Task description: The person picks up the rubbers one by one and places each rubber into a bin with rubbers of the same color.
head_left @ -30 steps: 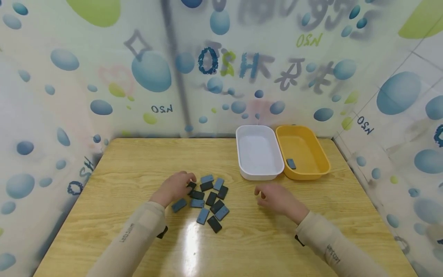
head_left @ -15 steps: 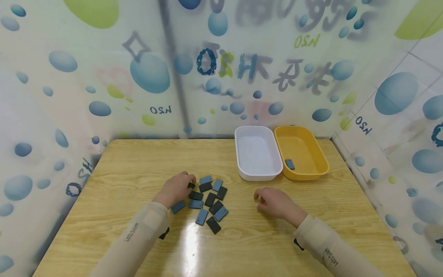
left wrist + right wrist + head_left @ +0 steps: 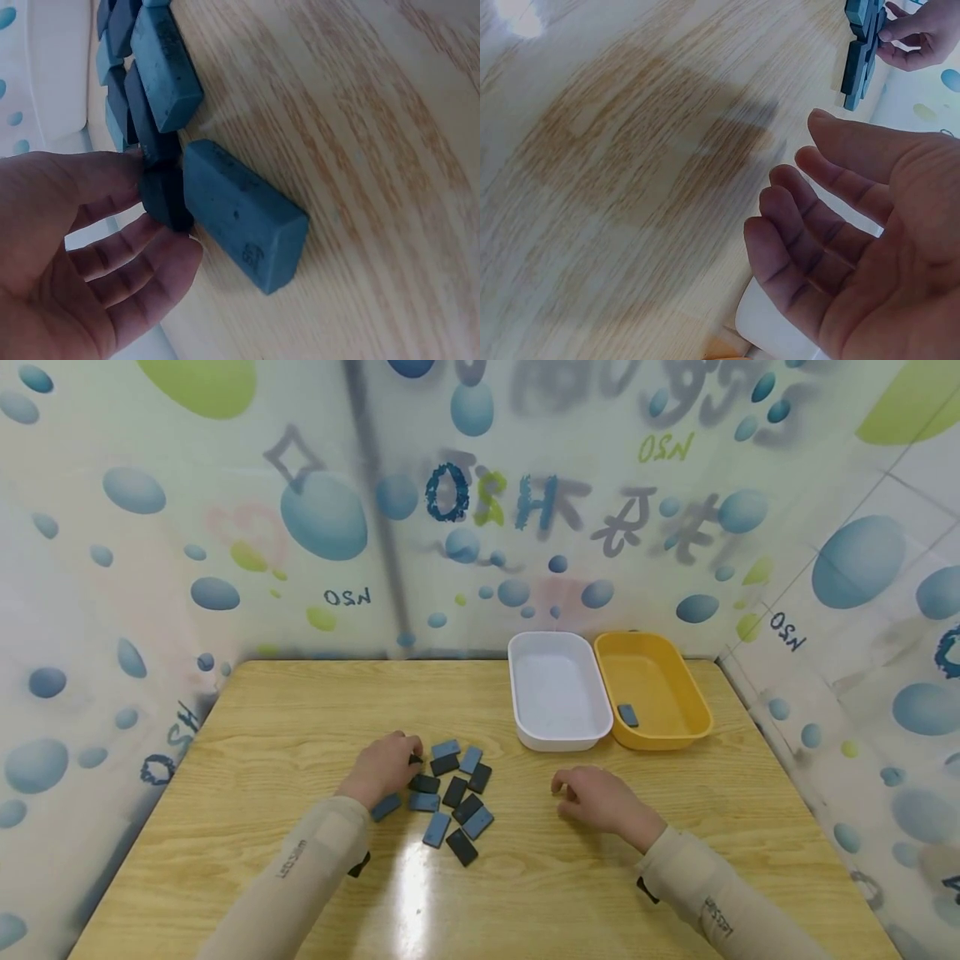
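Observation:
My left hand (image 3: 382, 768) is at the left edge of a loose group of small rectangular blocks, some black and some slate blue. In the left wrist view, thumb and fingers pinch a black block (image 3: 166, 199) at its ends, mostly covered by the hand in the head view. Right beside it lies a blue block (image 3: 244, 214) with a small mark on its face. Another black block (image 3: 424, 783) lies just right of the fingertips. My right hand (image 3: 602, 797) hovers over the table to the right of the group, fingers loosely bent and holding nothing.
A white bin (image 3: 561, 743) stands at the back of the wooden table (image 3: 315, 702), touching a yellow bin (image 3: 667, 742) on its right. One blue block (image 3: 627, 716) lies in the yellow bin. A printed curtain (image 3: 300, 610) hangs behind the table.
My left hand has shifted slightly over the black block, so less of that block shows. The right hand stays nearly in place, and the other blocks lie as before.

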The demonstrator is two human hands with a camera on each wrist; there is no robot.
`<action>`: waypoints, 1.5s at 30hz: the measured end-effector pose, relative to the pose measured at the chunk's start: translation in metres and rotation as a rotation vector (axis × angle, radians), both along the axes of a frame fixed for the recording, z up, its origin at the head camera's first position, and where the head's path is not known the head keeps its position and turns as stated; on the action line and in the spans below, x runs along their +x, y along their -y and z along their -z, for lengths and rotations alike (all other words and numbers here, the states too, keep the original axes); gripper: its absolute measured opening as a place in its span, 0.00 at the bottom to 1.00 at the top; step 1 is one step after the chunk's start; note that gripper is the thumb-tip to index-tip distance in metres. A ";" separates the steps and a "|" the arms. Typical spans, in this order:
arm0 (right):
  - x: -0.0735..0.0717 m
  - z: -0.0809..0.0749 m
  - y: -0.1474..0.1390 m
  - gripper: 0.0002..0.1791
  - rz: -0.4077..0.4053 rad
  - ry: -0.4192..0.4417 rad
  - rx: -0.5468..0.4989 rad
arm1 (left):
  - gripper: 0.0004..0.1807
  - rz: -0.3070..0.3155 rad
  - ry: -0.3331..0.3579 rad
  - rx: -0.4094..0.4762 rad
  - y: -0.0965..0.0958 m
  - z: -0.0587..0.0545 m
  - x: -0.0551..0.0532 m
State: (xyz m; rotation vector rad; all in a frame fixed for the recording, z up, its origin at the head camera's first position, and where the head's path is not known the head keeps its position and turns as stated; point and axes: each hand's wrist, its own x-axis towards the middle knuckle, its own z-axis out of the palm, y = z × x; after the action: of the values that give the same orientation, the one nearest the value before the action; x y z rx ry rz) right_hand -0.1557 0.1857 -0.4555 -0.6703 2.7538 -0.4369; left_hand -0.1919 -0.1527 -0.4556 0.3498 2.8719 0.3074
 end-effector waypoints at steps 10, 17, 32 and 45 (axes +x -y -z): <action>-0.001 0.000 -0.001 0.09 -0.001 0.011 -0.012 | 0.08 0.009 -0.012 -0.018 -0.003 0.000 0.001; -0.001 0.000 0.000 0.09 0.035 0.044 -0.023 | 0.07 0.013 -0.016 -0.007 -0.005 -0.003 0.002; 0.001 -0.001 -0.002 0.10 0.052 0.047 -0.018 | 0.08 0.004 -0.076 0.026 -0.006 -0.008 0.001; 0.000 -0.001 -0.004 0.10 0.048 0.038 -0.019 | 0.10 0.032 -0.090 0.039 -0.018 -0.021 -0.002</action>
State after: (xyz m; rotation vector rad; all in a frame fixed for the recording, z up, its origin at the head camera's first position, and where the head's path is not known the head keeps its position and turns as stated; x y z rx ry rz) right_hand -0.1553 0.1897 -0.4548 -0.5955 2.7380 -0.4815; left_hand -0.1940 -0.1347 -0.4348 0.4263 2.9486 0.3509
